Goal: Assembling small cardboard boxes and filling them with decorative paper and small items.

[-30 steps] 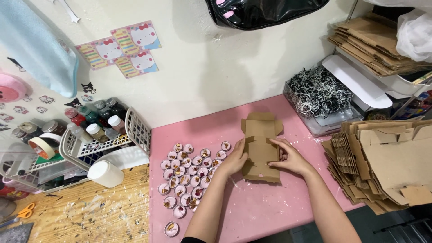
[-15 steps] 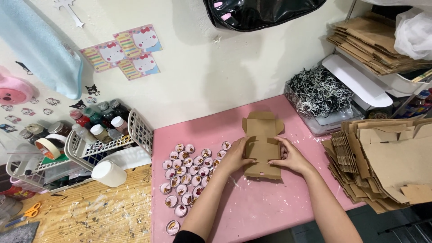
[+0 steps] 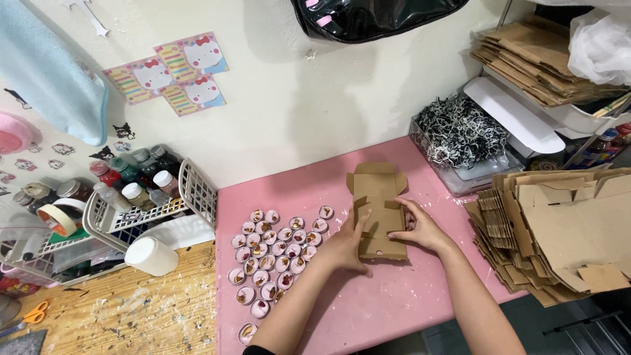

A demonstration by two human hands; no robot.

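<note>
Small round tins (image 3: 273, 260) crowd the left hand (image 3: 345, 246) folding a cardboard box (image 3: 376, 210).

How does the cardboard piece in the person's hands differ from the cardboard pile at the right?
The cardboard piece is single and partly folded, its sides raised between the left hand and right hand; the cardboard pile holds many flat, unfolded pieces. The piece lies on the pink table; the pile overhangs its right edge. Both are brown die-cut cardboard.
</note>
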